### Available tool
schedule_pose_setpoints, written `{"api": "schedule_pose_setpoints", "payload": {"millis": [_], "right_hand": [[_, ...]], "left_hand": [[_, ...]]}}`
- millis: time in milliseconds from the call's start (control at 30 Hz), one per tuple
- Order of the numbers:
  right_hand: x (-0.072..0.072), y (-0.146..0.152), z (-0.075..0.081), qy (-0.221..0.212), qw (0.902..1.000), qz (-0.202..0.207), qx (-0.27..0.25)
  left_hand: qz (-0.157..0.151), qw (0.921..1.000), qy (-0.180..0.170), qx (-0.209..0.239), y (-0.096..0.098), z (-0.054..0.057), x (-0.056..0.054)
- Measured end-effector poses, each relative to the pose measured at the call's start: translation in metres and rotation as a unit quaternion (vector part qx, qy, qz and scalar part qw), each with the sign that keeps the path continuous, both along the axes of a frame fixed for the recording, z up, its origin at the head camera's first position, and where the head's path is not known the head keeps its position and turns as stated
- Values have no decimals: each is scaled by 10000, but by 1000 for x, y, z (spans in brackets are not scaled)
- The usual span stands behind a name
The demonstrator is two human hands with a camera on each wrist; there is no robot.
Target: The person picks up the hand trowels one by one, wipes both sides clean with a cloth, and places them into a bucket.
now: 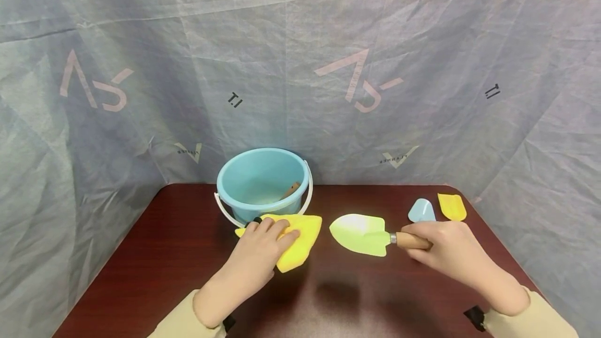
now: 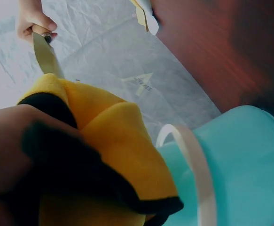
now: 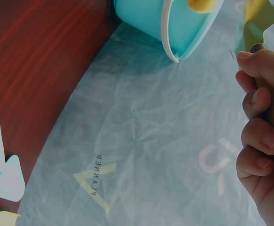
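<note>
My left hand (image 1: 259, 250) grips a yellow cloth (image 1: 302, 239) in front of the bucket, above the table. In the left wrist view, black edging shows along the bunched cloth (image 2: 122, 136). My right hand (image 1: 446, 248) has its fingers wrapped round the wooden handle of a hand trowel (image 1: 359, 234). The trowel's yellow-green blade points left toward the cloth, with a gap between them in the head view. Behind the left hand stands a light blue bucket (image 1: 263, 206) with its white handle lowered toward me. Inside the bucket, part of a wooden piece (image 1: 291, 190) shows.
Beyond my right hand, a small light blue shovel (image 1: 422, 210) and a yellow one (image 1: 452, 206) lie near the right edge of the dark red table (image 1: 188, 233). A grey printed sheet (image 1: 300, 67) hangs right behind the table and along its sides.
</note>
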State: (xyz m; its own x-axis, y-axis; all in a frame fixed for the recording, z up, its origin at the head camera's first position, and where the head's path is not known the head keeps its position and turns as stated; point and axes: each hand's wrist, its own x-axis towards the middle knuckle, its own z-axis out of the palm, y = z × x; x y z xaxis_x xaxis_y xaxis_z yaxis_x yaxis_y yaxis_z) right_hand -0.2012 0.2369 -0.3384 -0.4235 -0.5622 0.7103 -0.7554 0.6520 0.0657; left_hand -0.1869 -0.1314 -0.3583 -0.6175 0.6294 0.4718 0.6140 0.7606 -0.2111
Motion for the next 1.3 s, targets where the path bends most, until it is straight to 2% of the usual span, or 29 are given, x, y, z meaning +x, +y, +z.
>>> {"api": "schedule_pose_setpoints", "payload": {"millis": [200,333,467,567,767,833,967,1033,1100,1133,1233,1300], "right_hand": [[2,0,7,-6,9999,-163,-48],[2,-3,12,48,9996,-252,-83],[1,-6,14,192,9993,-281,-120],[2,-7,16,136,9996,-221,-148],[2,-10,19,137,9997,-109,-183],[2,-10,19,119,9997,-59,-212],[1,-11,19,76,9997,26,-248],[1,-12,19,93,9996,28,-248],[1,-14,19,76,9997,18,-247],[1,-15,19,80,9997,12,-241],[1,-17,18,-36,9997,79,-248],[1,-18,18,-106,9997,95,-196]], "left_hand": [[243,9982,-432,329,-10,-7,-2],[279,9902,-1001,936,-12,-12,-6],[170,9726,-1534,1740,-13,-21,-12],[97,9547,-1915,2274,-12,-28,-15],[-66,9218,-2575,2897,-5,-39,-23],[-65,9087,-2808,3089,-3,-42,-26],[-150,8725,-3368,3536,3,-48,-30],[-291,8492,-3707,3750,7,-52,-32],[-453,8198,-4102,3969,12,-54,-32],[-535,8027,-4318,4078,15,-56,-32],[-730,7434,-4976,4410,22,-58,-32],[-799,7114,-5304,4540,27,-59,-31]]}}
